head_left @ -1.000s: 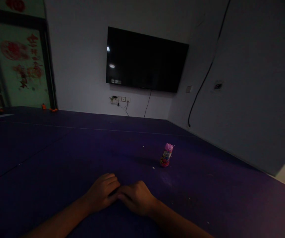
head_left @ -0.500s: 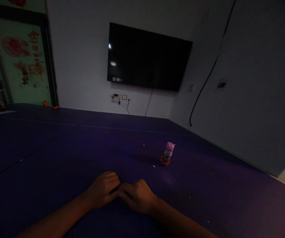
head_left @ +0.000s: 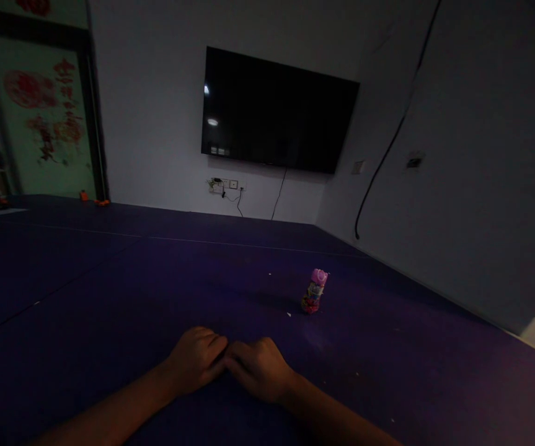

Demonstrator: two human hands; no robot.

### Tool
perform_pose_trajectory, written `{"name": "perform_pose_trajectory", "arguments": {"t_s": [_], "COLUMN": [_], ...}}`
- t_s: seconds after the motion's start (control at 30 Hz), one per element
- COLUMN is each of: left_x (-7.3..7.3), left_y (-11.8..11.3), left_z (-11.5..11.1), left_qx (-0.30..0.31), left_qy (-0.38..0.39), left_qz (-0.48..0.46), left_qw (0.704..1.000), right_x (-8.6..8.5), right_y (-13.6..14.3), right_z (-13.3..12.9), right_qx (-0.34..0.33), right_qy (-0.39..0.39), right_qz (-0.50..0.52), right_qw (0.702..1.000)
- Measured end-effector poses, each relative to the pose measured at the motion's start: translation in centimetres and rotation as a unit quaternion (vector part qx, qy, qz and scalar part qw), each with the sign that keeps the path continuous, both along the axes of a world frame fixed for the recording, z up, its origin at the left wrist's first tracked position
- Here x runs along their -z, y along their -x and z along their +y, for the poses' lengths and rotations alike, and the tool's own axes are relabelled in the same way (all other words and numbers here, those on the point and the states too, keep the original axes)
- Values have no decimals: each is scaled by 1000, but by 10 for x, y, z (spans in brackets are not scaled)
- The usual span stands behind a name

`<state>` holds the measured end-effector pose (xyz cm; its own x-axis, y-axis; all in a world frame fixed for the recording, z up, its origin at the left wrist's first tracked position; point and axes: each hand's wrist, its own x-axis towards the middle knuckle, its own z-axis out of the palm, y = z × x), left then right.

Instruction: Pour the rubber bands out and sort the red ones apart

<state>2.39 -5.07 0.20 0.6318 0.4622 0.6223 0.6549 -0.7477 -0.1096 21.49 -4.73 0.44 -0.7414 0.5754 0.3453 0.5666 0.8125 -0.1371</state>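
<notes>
Two bare forearms are extended inward from the lower edge, and the hands are brought together near the lower middle. The left hand [head_left: 197, 358] is turned back upward, with its fingers bent and drawn close side by side. The right hand [head_left: 260, 370] is angled toward it, knuckles raised, its fingers folded under. The thumb sides are met, or nearly so; which of the two cannot be told in the dim light. The undersides are hidden, so whether anything is held in either hand cannot be told.

Beneath them a broad, smooth, dark purple surface [head_left: 155, 291] is spread, crossed by a thin pale seam [head_left: 221, 243] and marked by a faint sheen. Beyond the right hand and apart from it, a small cylindrical bottle with a multicoloured printed wrap [head_left: 312, 298] is stood on its base, its top tilted slightly rightward in the view. It is topped by a rounded pink cap [head_left: 319, 277]; its contents cannot be seen. Just beside its base, a small white scrap [head_left: 289, 314] is scattered.

On the pale wall a flat black rectangular screen [head_left: 279, 111] is mounted, with white socket plates [head_left: 233, 184] set below. At the left, a pale green glass door panel [head_left: 39, 118] is decorated with red designs.
</notes>
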Motion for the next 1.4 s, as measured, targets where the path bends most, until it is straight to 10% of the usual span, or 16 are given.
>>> {"name": "perform_pose_trajectory", "arguments": {"t_s": [1.4], "left_x": [-2], "left_y": [3], "left_z": [0], "left_qx": [-18], "left_qy": [153], "left_qz": [-77], "left_qw": [985], "right_x": [-2], "right_y": [0], "right_z": [0], "right_qx": [52], "right_qy": [41], "right_qz": [10], "right_qw": [998]}}
